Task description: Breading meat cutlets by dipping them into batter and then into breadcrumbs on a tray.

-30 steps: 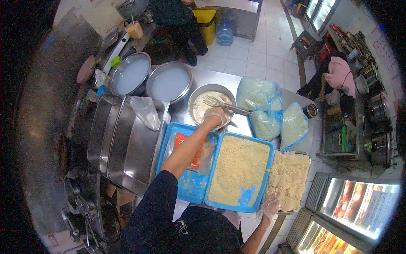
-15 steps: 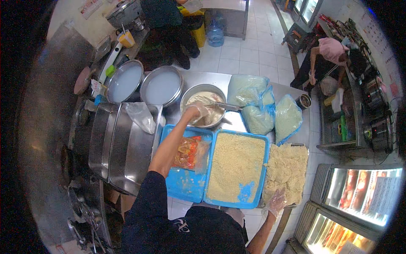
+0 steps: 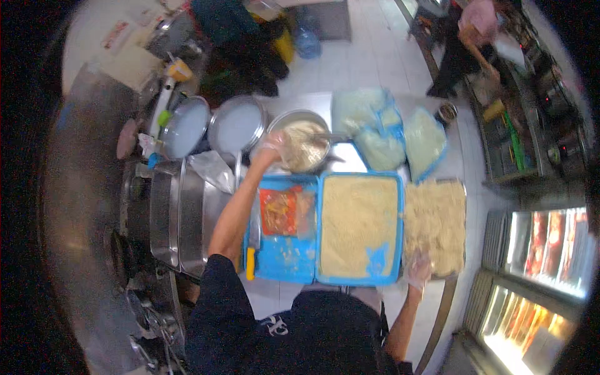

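Our left hand [image 3: 275, 147], in a clear plastic glove, is at the left rim of the round, stainless-steel bowl [image 3: 299, 113], which stands toward the far edge of the steel tabletop [image 3: 345, 161]. It is blurred, so we cannot tell how far its fingers are open or whether they grip anything. In the bowl is creamy, off-white batter [image 3: 306, 147], and a metal whisk [image 3: 331, 135] leans out over its right rim.

Our right hand [image 3: 419, 269], gloved alike, is at the near left corner of the rectangular metal tray [image 3: 464, 228], heaped with pale beige crumbs [image 3: 434, 219], at the tabletop's right end. Blur hides whether it is open or has hold of the tray or crumbs.

Just left of that tray, we have a blue plastic tray of fine, pale-yellow crumbs [image 3: 359, 219], its blue bottom showing near the near right corner. Beside it, a second blue tray [image 3: 284, 259] carries a flat red-orange packet [image 3: 279, 212]; a yellow-handled knife [image 3: 250, 262] lies along its left edge.
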Tool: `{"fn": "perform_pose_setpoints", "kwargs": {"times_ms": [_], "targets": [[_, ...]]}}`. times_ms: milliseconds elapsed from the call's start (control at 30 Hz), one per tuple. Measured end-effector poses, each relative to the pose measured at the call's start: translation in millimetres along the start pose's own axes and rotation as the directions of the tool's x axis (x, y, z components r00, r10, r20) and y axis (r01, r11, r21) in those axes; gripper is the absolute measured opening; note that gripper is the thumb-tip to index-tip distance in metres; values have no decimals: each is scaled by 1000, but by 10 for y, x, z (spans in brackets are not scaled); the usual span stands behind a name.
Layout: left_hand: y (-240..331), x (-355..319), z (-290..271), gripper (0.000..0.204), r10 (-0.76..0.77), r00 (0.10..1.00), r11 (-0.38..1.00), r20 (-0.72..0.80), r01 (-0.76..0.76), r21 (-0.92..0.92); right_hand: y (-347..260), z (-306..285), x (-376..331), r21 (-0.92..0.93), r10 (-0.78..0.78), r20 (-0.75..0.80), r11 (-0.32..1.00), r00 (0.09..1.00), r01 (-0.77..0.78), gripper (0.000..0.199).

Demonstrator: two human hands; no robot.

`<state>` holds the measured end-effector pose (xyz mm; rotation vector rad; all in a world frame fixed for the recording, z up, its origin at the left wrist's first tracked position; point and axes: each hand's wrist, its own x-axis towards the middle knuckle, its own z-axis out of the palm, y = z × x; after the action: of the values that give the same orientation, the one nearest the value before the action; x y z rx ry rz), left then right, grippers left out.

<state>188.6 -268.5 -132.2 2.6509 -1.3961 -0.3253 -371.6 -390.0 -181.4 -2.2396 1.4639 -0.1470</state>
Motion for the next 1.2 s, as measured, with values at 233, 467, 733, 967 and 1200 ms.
{"fn": "perform_pose_setpoints", "kwargs": {"times_ms": [233,467,733,967,1200], "targets": [[1296,-520,-750,37,63,962,961,266,13,-277,-101,-78,-68,-413,161,203,909,966,-65,48],[1870,-837,891,42,-70,979,994,191,85,-72,-388,-48,-199,-227,-210,-87,956,974,186,44],[1738,-1424,424,41,-292,928,909,230,344,-236,-804,838,-545,-52,34,325,998,945,-18,71],[1126,-2320,755,39,-287,958,929,23,284,-235,-1264,1897,-129,-209,-13,559,965,829,156,55],[1213,-2603,169,38,-627,721,565,294,681,-465,-1159,1143,191,577,-161,278,816,947,-31,42]]}}
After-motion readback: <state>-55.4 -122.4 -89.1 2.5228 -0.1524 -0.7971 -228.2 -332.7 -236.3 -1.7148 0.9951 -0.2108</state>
